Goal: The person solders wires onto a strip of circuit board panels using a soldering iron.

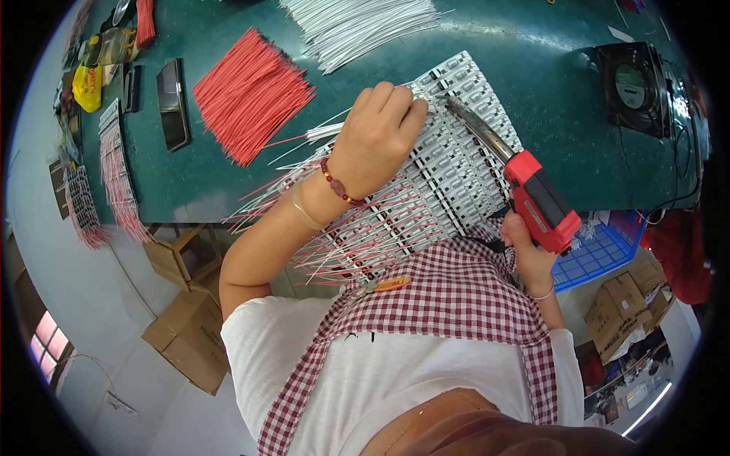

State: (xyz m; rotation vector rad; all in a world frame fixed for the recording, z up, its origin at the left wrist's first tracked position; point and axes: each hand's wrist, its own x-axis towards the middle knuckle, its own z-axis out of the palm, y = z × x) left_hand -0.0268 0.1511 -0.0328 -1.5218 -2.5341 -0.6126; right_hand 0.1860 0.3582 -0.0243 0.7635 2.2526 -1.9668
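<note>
My left hand (382,133) is closed, with a small bunch of white wires (323,131) sticking out on its left side. It hovers over a large panel of small circuit boards (475,87) on the near part of the table. Rows on the panel's left part carry thin red and white wires (365,232) that trail toward the lower left. Wrapped round the grip of a red and black soldering gun (541,201) is my right hand (530,257). The gun's dark tip points up-left, close to my left fingertips; exact contact there is too small to make out.
Piles of red wires (253,95) and white wires (357,26) lie on the green table (555,45). A phone (173,106) and wired panels (118,167) sit left. A black fan (633,87) stands right, above a blue basket (589,262). Cardboard boxes (186,334) are below.
</note>
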